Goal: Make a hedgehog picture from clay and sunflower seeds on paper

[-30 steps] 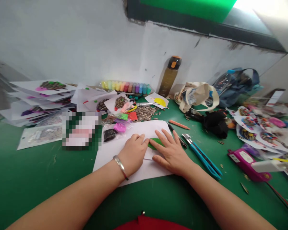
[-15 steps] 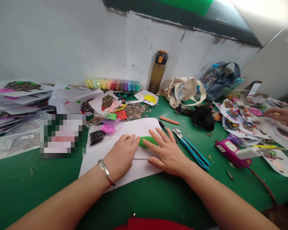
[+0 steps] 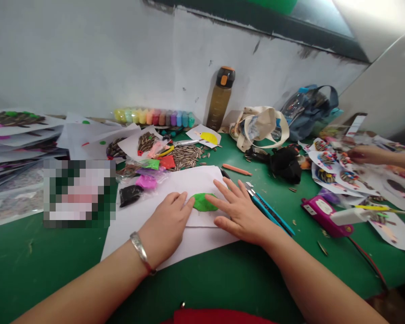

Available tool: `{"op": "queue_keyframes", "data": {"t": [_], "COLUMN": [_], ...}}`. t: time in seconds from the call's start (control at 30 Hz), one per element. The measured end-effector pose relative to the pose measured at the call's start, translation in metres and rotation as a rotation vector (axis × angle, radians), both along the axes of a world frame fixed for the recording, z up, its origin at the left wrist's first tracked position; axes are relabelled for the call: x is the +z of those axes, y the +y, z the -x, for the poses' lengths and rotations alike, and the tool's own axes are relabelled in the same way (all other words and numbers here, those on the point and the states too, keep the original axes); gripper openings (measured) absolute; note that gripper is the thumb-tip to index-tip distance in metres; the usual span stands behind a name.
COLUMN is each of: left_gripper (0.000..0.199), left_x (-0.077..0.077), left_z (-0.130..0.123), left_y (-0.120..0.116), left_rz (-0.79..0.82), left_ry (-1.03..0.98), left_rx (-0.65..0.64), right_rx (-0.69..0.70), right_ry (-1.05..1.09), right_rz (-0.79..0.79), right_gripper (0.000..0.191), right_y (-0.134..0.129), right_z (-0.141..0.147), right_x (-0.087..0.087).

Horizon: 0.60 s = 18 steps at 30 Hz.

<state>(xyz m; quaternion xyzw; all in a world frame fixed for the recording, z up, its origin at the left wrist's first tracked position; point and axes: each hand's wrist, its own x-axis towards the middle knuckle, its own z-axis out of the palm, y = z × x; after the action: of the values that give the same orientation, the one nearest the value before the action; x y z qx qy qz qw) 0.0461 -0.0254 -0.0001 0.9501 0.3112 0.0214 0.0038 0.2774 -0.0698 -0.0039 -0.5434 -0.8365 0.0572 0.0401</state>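
Note:
A flattened patch of green modelling clay [image 3: 202, 202] lies on white paper [image 3: 175, 180] in front of me. Fine drawn lines show just below the patch. My left hand [image 3: 168, 225] rests on the paper, its fingers bent but not gripping, with the fingertips at the clay's left edge. My right hand [image 3: 241, 211] is spread out, its index fingertip touching the clay's right side. Left of the paper's middle are packets of black clay [image 3: 131, 195], pink clay [image 3: 146, 182] and green clay [image 3: 150, 164].
Sunflower seeds [image 3: 187, 156] lie in a pile behind the paper. A blue utility knife [image 3: 273, 211] and an orange pencil [image 3: 236, 169] are to the right, near a magenta glue-gun-like device [image 3: 324, 216]. A bottle [image 3: 220, 99] stands by the wall. Another person's hand [image 3: 366, 154] reaches over seed pictures.
My right hand has shifted slightly right, uncovering more of the green clay, which looks wider and flatter. The other person's hand has moved left over the pictures.

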Motion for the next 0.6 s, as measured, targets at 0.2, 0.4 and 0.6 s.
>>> {"op": "queue_keyframes", "data": {"t": [0.2,0.4,0.6], "left_gripper": [0.058,0.058,0.057], "left_x": [-0.0029,-0.004,-0.0065], "left_z": [-0.0001,-0.0007,-0.0006], "left_y": [0.0015,0.0013,0.0001], "left_rz": [0.039,0.038,0.034], "left_ry": [0.014,-0.007,-0.059], "left_rx": [0.045,0.055,0.078], "right_rx": [0.012,0.011,-0.033], "right_ry": [-0.008,-0.018,-0.02], "right_rz": [-0.005,-0.017,-0.032], "right_gripper": [0.055,0.059,0.059], "right_y": [0.002,0.0031,0.0029], "right_z": [0.0014,0.0073,0.0094], "right_x": [-0.0013,-0.0008,-0.0013]}}
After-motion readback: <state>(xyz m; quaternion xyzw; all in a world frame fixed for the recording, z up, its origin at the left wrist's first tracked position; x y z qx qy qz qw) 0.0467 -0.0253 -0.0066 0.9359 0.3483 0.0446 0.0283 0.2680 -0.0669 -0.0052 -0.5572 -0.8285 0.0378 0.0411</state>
